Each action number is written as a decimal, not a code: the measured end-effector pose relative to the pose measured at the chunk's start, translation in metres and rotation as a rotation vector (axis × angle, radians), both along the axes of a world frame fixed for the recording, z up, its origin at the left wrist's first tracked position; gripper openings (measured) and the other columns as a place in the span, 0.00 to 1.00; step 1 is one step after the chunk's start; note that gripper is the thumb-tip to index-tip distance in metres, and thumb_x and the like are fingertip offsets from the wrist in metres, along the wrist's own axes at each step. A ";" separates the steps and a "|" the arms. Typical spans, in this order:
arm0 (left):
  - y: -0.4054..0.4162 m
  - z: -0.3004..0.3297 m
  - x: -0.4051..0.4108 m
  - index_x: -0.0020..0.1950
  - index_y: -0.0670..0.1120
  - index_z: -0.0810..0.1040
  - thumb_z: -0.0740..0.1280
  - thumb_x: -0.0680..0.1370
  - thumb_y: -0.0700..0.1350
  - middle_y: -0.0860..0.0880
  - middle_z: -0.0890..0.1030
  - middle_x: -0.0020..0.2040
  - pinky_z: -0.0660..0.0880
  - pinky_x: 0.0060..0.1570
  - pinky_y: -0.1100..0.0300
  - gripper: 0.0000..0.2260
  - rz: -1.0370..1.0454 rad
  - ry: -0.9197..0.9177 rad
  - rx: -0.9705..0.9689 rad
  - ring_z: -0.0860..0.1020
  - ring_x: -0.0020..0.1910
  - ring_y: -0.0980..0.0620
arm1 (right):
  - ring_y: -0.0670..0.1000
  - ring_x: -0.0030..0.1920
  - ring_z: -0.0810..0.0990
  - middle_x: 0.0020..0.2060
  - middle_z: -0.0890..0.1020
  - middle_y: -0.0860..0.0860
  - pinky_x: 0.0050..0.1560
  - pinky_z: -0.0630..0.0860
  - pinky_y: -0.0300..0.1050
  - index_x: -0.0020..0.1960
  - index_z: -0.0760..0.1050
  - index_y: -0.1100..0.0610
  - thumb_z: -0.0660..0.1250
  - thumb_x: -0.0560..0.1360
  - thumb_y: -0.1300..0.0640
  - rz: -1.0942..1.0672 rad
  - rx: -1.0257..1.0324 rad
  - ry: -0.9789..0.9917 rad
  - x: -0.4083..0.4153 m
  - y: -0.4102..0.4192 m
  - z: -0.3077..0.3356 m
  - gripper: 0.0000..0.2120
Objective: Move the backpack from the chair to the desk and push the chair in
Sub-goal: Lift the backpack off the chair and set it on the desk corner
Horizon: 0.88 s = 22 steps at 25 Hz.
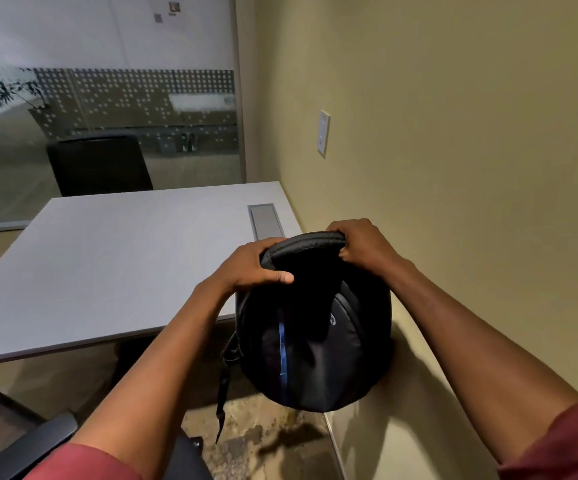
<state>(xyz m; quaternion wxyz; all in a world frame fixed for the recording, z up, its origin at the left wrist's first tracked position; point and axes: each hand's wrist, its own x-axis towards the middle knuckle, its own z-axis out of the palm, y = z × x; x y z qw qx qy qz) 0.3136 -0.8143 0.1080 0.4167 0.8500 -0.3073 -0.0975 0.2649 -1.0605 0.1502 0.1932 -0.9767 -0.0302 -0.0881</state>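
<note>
A black backpack (315,348) with a thin blue stripe hangs in the air off the desk's near right corner, above the floor. Both hands grip its padded top handle: my left hand (256,268) on the handle's left end, my right hand (363,244) on its right end. A loose strap dangles below the bag's left side. The grey desk (107,258) stretches to the left and beyond the bag. Part of the chair (31,448), a grey armrest and dark seat edge, shows at the bottom left under my left arm.
A yellow wall (453,133) with a white wall plate (323,132) runs close along the right. A metal cable hatch (266,221) is set in the desk's far right. A second black chair (100,166) stands behind the desk, before a glass partition.
</note>
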 end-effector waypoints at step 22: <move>-0.079 0.030 0.163 0.37 0.45 0.78 0.69 0.74 0.42 0.53 0.73 0.28 0.62 0.27 0.67 0.05 0.712 -0.087 -0.534 0.68 0.26 0.57 | 0.56 0.53 0.76 0.56 0.75 0.56 0.46 0.70 0.45 0.67 0.68 0.63 0.62 0.75 0.40 -0.324 0.604 0.060 0.256 0.027 0.065 0.31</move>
